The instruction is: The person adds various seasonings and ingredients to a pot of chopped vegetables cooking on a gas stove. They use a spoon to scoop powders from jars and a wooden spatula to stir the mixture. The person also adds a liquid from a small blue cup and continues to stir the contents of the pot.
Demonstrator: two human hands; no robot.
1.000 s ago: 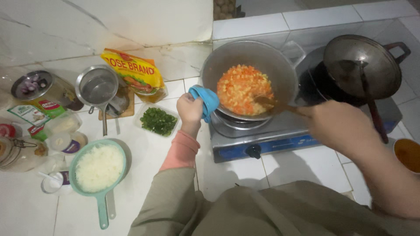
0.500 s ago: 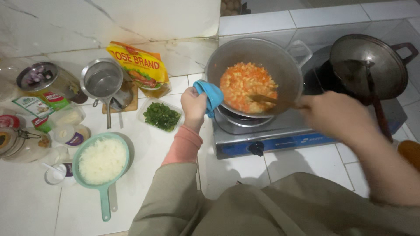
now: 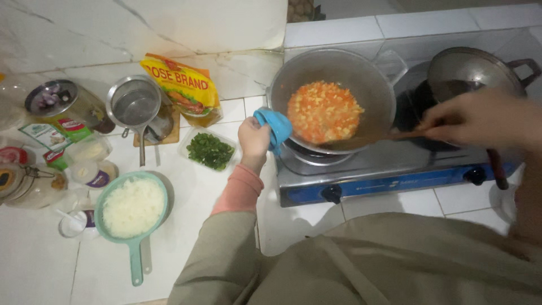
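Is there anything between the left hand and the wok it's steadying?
Yes. A blue cloth sits between the left hand and the near-left rim of the wok. The right hand holds a wooden spoon that reaches straight into the orange food, with nothing blocking it.

Dull metal wok (image 3: 361, 73), blue cloth holder (image 3: 276, 129), wooden spatula (image 3: 372, 138), glossy white tiles (image 3: 186, 192)

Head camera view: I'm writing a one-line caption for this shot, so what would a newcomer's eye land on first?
The big grey wok on the near burner of the blue stove, full of an orange and yellow chopped mix. The left hand grips its rim through a blue cloth, and the right hand holds a wooden spatula reaching into it. On the white counter at left, a teal strainer of white rice stands out.
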